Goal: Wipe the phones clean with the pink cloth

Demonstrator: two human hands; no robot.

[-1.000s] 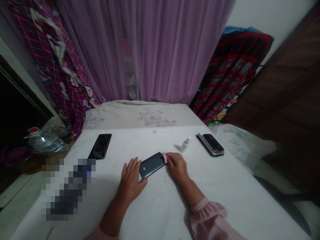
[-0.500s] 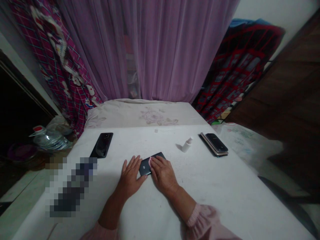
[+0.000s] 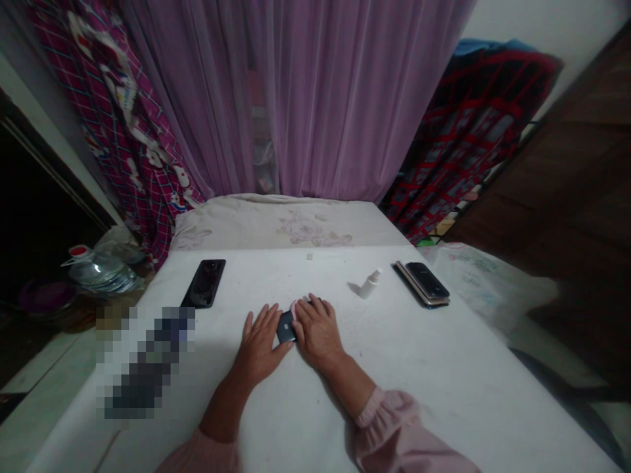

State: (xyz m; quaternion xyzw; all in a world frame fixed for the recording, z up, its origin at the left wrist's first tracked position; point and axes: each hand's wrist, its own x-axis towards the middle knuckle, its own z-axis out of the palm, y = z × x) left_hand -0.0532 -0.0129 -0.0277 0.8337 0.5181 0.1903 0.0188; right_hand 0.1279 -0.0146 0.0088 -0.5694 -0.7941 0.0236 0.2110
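Note:
A dark smartphone (image 3: 285,328) lies back side up on the white table cover, tilted and partly hidden by both hands. My left hand (image 3: 257,347) grips its left end, with the fingers along the far side and the thumb at the near edge. Under the fingers of my right hand (image 3: 319,335), a small pink cloth (image 3: 294,307) is pressed against the phone's back. Most of this cloth is covered by the hand. Beyond the right hand stands a small white spray bottle (image 3: 370,284).
Another black phone (image 3: 206,284) lies at the left, near a pixelated patch. A stack of phones (image 3: 422,284) sits at the right. At the far side is a tiny pale piece (image 3: 309,257). A water jug (image 3: 101,270) stands beyond the table's left edge.
My right hand has slid slightly forward and left over the phone with the cloth, covering more of its back. My left hand keeps its hold, and the view has shifted a little.

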